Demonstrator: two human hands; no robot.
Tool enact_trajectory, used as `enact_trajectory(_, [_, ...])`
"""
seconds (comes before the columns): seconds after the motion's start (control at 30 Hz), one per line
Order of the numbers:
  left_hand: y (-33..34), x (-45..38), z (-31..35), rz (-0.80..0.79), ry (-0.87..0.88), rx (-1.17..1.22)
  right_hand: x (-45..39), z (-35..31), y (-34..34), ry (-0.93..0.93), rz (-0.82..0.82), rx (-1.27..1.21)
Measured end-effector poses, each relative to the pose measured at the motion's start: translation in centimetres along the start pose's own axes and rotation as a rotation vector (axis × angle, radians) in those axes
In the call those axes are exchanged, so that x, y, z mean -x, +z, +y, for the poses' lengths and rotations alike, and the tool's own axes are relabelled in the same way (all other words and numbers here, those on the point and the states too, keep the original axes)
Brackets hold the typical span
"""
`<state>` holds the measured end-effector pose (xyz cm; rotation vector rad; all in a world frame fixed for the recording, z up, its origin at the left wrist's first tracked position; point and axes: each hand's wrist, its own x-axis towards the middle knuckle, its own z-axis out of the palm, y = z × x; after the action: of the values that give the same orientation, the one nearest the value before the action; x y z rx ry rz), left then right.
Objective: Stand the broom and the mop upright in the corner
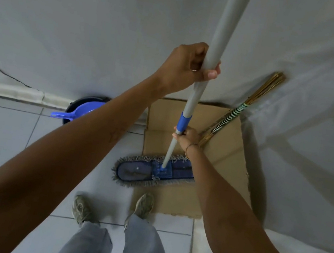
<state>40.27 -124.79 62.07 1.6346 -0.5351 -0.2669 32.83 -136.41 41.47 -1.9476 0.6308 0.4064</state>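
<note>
The mop has a long grey pole (225, 25) with a blue collar and a flat blue fringed head (149, 171). The head rests on the floor at the edge of a cardboard sheet (223, 151) in the corner. My left hand (185, 65) grips the pole high up. Lower down, my right hand (186, 135) holds the pole just below the blue collar. The broom (236, 113), with a green-and-white wrapped handle and straw bristles, leans upright against the right wall in the corner, right behind my right hand.
A blue dustpan (80, 111) lies on the floor against the back wall, left of the cardboard. White walls meet at the corner behind the broom. My two feet (112, 207) stand on grey floor tiles just in front of the mop head.
</note>
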Motion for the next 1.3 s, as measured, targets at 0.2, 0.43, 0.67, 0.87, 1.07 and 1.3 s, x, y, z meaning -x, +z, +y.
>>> enact_trajectory(0.2, [1.3,-1.5,-1.3,0.005,0.065,-0.043,-1.7,-0.7,-0.6,0.011,0.047,0.005])
enact_trajectory(0.43, [0.3,-5.0,-4.7,0.028,0.073,-0.077,-5.8,-0.1,0.1,-0.046,0.039,-0.008])
enact_trajectory(0.67, [-0.8,-10.2,-7.1,0.077,0.026,0.000,-10.4,-0.9,-0.1,-0.057,0.066,-0.013])
enact_trajectory(0.87, [-0.9,-11.9,-8.1,0.130,0.001,0.022,-11.7,-1.4,-0.4,-0.022,0.087,-0.073])
enact_trajectory(1.07, [-0.3,-12.0,-8.5,0.179,-0.030,0.059,-11.4,-1.1,-1.4,-0.002,0.003,-0.159])
enact_trajectory(1.3, [0.7,-8.5,-10.6,0.163,-0.077,-0.005,-8.5,1.5,-3.6,0.073,0.005,-0.134])
